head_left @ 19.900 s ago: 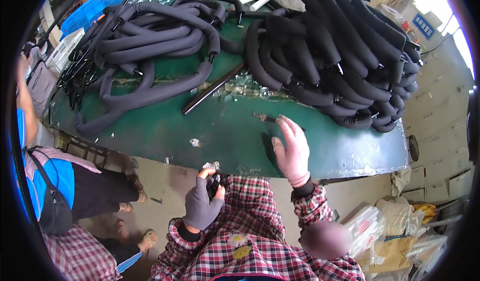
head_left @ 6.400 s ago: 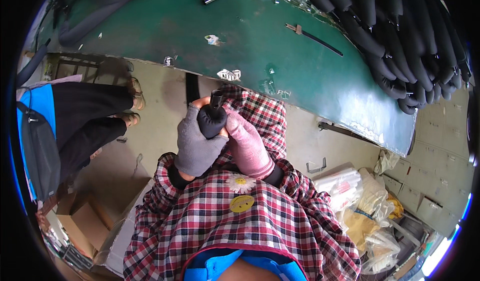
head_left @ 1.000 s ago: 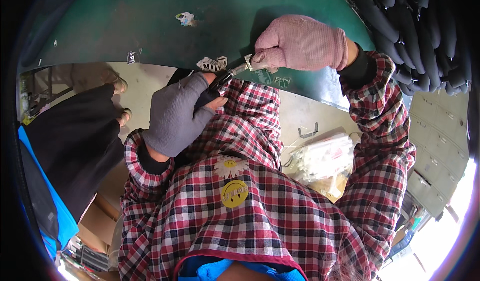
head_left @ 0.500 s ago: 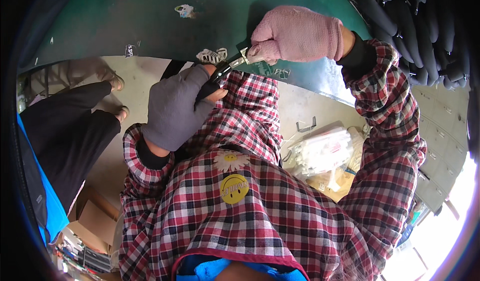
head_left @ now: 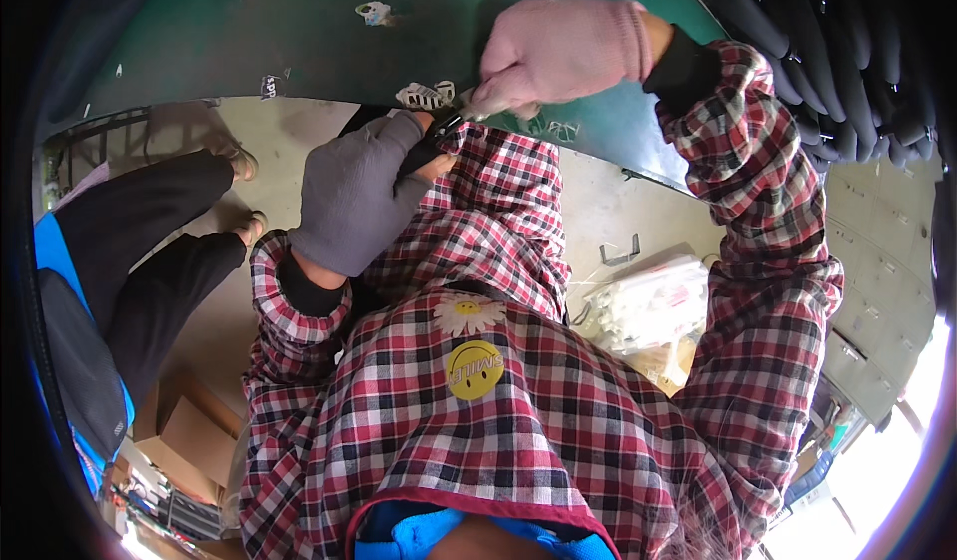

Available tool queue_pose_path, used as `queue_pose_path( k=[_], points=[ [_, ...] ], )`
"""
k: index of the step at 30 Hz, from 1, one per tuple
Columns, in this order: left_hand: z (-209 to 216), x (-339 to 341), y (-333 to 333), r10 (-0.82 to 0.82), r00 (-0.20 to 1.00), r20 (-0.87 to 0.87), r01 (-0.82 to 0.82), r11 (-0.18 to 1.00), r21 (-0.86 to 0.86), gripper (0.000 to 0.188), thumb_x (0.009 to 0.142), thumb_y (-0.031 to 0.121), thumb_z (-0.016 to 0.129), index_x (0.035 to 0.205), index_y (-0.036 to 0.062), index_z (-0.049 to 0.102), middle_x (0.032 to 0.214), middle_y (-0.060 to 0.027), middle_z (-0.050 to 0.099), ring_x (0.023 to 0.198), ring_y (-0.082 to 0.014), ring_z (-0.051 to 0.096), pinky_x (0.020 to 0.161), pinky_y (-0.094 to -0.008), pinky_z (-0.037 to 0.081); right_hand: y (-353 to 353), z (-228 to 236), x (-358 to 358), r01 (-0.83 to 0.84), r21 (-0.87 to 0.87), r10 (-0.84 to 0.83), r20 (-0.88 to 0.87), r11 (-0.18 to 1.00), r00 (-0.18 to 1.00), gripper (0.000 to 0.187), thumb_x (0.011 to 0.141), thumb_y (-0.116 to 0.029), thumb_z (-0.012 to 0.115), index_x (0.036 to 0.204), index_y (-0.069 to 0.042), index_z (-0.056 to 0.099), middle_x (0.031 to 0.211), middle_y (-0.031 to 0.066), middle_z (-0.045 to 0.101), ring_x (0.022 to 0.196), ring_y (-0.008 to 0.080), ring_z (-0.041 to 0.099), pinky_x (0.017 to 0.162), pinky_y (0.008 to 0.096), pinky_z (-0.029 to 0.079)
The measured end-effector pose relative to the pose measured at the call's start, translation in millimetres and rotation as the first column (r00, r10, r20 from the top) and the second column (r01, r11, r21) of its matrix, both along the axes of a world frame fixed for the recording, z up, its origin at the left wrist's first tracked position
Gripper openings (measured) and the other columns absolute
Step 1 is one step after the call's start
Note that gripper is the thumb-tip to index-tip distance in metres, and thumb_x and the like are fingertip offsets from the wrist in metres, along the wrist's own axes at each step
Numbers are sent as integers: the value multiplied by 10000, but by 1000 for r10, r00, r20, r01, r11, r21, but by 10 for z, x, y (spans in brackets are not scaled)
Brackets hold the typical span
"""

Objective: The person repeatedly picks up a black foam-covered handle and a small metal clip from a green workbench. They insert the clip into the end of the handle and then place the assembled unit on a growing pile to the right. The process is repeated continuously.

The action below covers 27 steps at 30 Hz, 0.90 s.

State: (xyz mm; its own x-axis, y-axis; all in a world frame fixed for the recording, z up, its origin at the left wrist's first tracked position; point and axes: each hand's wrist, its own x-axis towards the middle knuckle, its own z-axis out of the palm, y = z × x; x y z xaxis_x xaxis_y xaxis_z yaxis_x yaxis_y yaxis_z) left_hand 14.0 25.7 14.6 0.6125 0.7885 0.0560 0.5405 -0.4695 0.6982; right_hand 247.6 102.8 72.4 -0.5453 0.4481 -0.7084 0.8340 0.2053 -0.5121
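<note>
In a grey glove with bare fingertips, my left hand [head_left: 354,196] is closed around a dark part with a shiny end [head_left: 444,129], above my lap at the near edge of the green tabletop. Its lower portion is hidden inside my grip, so I cannot tell its exact kind. My right hand [head_left: 568,53], in a pink knitted glove, is closed over the table edge, with its fingers pinched together right at the part's shiny end. Motion blurs those fingertips, and what they grip is hidden.
The green tabletop [head_left: 229,46] carries worn stickers. Black padded tubes with metal tips [head_left: 847,71] pile up at the upper right. A white plastic-wrapped bundle [head_left: 648,306] lies below right. Another person's dark-trousered legs [head_left: 150,206] are at left, near a cardboard box [head_left: 199,440].
My right hand has moved slightly left and up in the picture, over the metal end, which is now less visible. My left hand stays closed on the dark part, nearly in place.
</note>
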Motion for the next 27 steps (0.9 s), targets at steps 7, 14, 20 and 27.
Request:
queue_pose_path(
  k=[7, 14, 20, 27],
  points=[
    [23, -33, 110, -28, 1000, -8, 28, 1000, 3, 412, 844, 229, 777, 1170, 11, 650, 953, -193, 698, 810, -364, 691, 693, -401, 539, -36, 7, 77, 59, -17, -60, -73, 998, 995, 437, 961, -409, 630, 786, -18, 717, 665, 43, 667, 609, 147, 600, 608, 313, 498],
    [105, -698, -7, -63, 998, -17, 64, 998, 17, 389, 832, 132, 763, 1178, 17, 626, 799, -150, 647, 687, -311, 642, 625, -356, 497, -240, 19, 960, 301, 134, -296, -57, 944, 954, 429, 965, -412, 598, 777, -43, 707, 639, 58, 636, 621, 182, 600, 616, 368, 486],
    [529, -1845, -44, 216, 965, 148, -118, 864, -489, 864, 776, 84, 731, 1542, 10, 338, 1218, -79, 548, 914, -133, 572, 742, -260, 480, -711, -422, 1450, 98, 940, -417, 50, 326, 907, 269, 864, -263, 716, 1064, -86, 688, 992, 106, 690, 919, 330, 646, 781, 417, 514],
    [616, -3876, -60, -36, 511, 859, 580, 752, -313, 800, 858, 250, 798, 1516, 79, 375, 1078, -235, 622, 664, -264, 686, 639, -309, 582, -1398, -937, 231, 616, 209, -383, -622, 759, 683, 484, 946, -517, 616, 1036, -49, 697, 898, 101, 719, 810, 276, 707, 789, 409, 579]
  ],
)
